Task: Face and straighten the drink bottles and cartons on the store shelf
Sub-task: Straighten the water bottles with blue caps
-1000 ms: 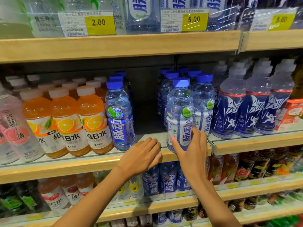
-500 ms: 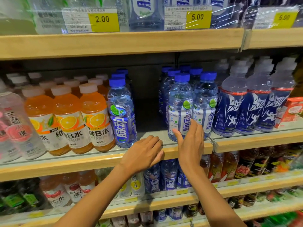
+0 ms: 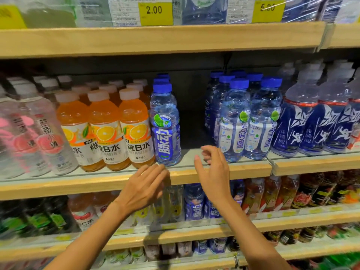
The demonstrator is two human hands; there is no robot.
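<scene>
wooden store shelves fill the view, stacked with drinks. at the middle shelf (image 3: 243, 169) my left hand (image 3: 144, 189) hangs in front of the wooden edge, fingers nearly straight and relaxed, holding nothing. its fingertips reach just below the base of the lone blue-capped bottle (image 3: 165, 131), and i cannot tell whether they touch the edge. that bottle stands upright with its label facing out, right beside the nearest of the orange vitamin bottles (image 3: 106, 131) on its left. my right hand (image 3: 213, 172) is raised at the gap to the right of it, fingers loosely curled around nothing, thumb apart, the tips blurred. just beside that hand, to the right, stands the cluster of blue-capped bottles (image 3: 236, 123), upright at the front of the shelf, labels turned partly sideways. further right are dark blue sport bottles (image 3: 300, 127), and far left are clear bottles with pink labels (image 3: 45, 137). a yellow price tag (image 3: 154, 11) reading 2.00 hangs on the shelf above. more bottles crowd the lower shelves (image 3: 292, 217).
</scene>
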